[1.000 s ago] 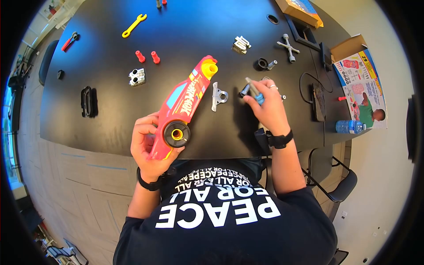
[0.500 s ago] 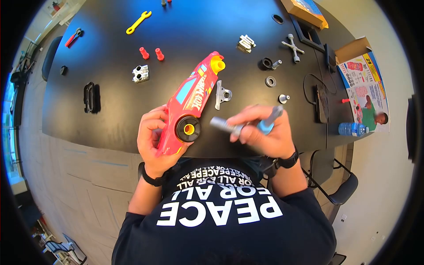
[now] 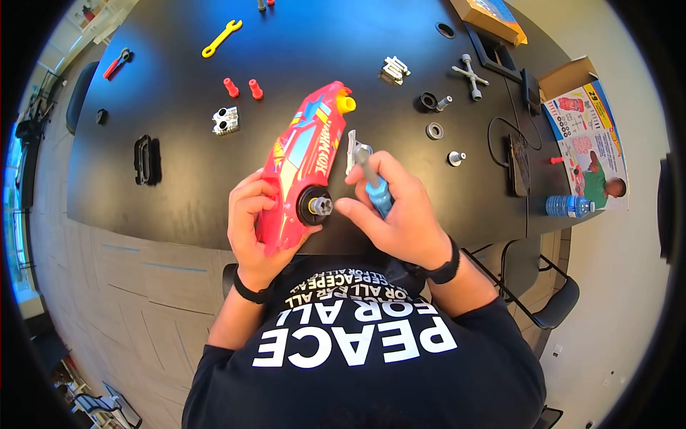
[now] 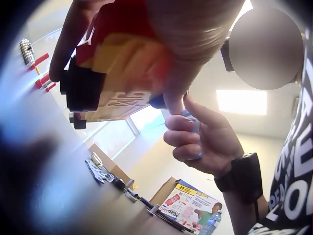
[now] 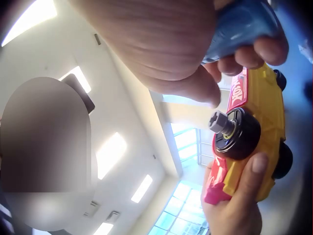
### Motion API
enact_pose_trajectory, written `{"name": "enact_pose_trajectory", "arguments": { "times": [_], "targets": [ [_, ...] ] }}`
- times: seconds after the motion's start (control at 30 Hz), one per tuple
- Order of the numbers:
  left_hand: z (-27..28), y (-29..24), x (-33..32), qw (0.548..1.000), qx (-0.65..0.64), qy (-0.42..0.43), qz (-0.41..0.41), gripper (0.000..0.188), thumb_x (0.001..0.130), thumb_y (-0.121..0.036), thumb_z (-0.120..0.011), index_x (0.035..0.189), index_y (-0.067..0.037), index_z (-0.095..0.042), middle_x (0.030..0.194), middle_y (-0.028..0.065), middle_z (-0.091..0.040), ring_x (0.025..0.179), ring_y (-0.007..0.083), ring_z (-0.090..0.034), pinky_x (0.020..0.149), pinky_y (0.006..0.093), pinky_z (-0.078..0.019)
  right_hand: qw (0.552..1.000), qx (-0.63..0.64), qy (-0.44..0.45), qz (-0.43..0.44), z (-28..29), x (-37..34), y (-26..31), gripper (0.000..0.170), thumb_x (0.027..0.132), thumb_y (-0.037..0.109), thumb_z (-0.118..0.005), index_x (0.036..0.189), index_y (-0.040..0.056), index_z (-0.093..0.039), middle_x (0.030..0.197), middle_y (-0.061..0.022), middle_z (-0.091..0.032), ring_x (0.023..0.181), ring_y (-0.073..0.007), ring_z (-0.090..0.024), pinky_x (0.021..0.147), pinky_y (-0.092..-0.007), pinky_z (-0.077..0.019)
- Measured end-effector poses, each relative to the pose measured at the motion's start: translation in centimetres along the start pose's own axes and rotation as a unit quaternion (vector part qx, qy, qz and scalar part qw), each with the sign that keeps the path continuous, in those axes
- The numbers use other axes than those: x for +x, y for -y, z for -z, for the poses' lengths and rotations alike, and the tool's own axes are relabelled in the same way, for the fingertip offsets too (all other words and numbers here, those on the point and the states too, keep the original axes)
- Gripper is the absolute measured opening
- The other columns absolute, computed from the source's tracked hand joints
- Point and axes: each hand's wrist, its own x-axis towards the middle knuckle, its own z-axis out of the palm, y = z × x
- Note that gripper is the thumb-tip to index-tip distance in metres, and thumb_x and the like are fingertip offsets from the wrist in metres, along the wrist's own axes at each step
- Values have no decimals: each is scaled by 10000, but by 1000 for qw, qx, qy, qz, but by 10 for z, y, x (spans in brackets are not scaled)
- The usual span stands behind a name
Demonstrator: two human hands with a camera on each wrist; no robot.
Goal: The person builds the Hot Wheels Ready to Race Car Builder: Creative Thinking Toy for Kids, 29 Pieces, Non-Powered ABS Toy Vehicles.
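Observation:
My left hand grips the rear of a red toy car with a yellow base, tilted up over the near table edge. A black wheel on the car's side faces right, and a grey plastic bolt sticks out of its hub. In my right hand is a toy screwdriver with a blue handle and grey shaft, its shaft pointing away from the car. The right thumb and forefinger are spread beside the bolt, slightly apart from it. A grey bracket lies on the table, partly behind this hand.
To the right lie a grey ring, a grey bolt piece, a black wheel and a grey lug wrench. Further left are a yellow wrench, a silver engine block and a black frame. A water bottle stands right.
The right hand came from the table at right with the bolt and screwdriver to the car. The bolt has left its fingers and now sits in the wheel hub. The car has tilted slightly.

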Motion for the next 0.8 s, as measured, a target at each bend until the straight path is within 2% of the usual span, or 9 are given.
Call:
{"name": "enact_pose_trajectory", "arguments": {
  "times": [0.03, 0.07, 0.13, 0.17, 0.27, 0.4, 0.63, 0.73, 0.8],
  "targets": [
    [1, 0, 1, 1000, 30, -10, -2, 679, 720, -99, -1055, 1162, -65, -540, 1263, 136, -619, 1386, 408, -614, 1129, 513, -526, 999, -40, 14, 29, 4, -4, -5, 414, 981, -15, -747, 1369, 45, -615, 914, -81, -643, 748, -277, -627, 750, -387, -534],
    [2, -2, 1, 998, 61, -23, -3, 673, 723, -85, -1050, 1161, -66, -539, 1258, 133, -618, 1386, 402, -616, 1130, 509, -524, 999, -40, 17, 30, 8, -6, -12, 414, 981, -15, -747, 1369, 45, -615, 914, -81, -643, 748, -277, -627, 750, -387, -534],
    [4, -2, 3, 996, 82, -37, -2, 609, 751, -40, -1016, 1137, -65, -547, 1248, 124, -615, 1386, 395, -619, 1116, 494, -527, 977, -127, 4, 171, 15, -8, -23, 539, 981, -53, -705, 1491, 54, -568, 995, -105, -650, 780, -347, -620, 775, -403, -537],
    [6, -2, 4, 993, 114, -40, -10, 573, 758, -19, -994, 1127, -67, -558, 1249, 123, -626, 1385, 402, -620, 1107, 492, -525, 977, -142, 32, 158, 22, -12, -19, 638, 983, -34, -720, 1577, 61, -507, 1017, -117, -673, 836, -385, -658, 789, -441, -549],
    [10, -7, 9, 982, 182, -37, -23, 535, 740, 1, -965, 1116, -73, -591, 1240, 118, -669, 1359, 436, -630, 1068, 495, -537, 980, -187, 58, 32, 33, -27, -8, 598, 986, 19, -755, 1539, 65, -531, 1074, -131, -698, 922, -406, -693, 804, -472, -562],
    [7, -7, 10, 970, 242, -17, -29, 512, 723, 0, -951, 1113, -81, -629, 1240, 107, -702, 1340, 463, -638, 1030, 504, -555, 943, -302, 34, 131, 34, -29, -20, 502, 935, 49, -811, 1404, 78, -634, 1118, -99, -664, 946, -352, -720, 784, -469, -583],
    [4, -12, 5, 962, 270, 22, -42, 451, 748, -27, -933, 1098, -89, -655, 1250, 92, -710, 1357, 466, -637, 958, 510, -594, 938, -327, 27, 115, 23, -27, -27, 426, 905, 62, -838, 1315, 80, -725, 1139, -90, -638, 940, -313, -709, 760, -449, -583],
    [5, -13, 2, 958, 284, 21, -45, 452, 749, -30, -935, 1102, -91, -660, 1252, 95, -710, 1356, 470, -638, 952, 506, -602, 932, -298, -27, 203, 23, -24, -41, 444, 914, 72, -846, 1340, 70, -722, 1145, -104, -634, 935, -320, -693, 761, -451, -575],
    [6, -13, 2, 957, 286, 25, -47, 451, 749, -33, -938, 1101, -90, -661, 1253, 95, -711, 1357, 473, -638, 952, 507, -604, 970, -240, -9, 24, 18, -26, -43, 382, 932, 84, -849, 1293, 48, -728, 1095, -123, -651, 927, -329, -681, 769, -442, -566]
  ]
}}
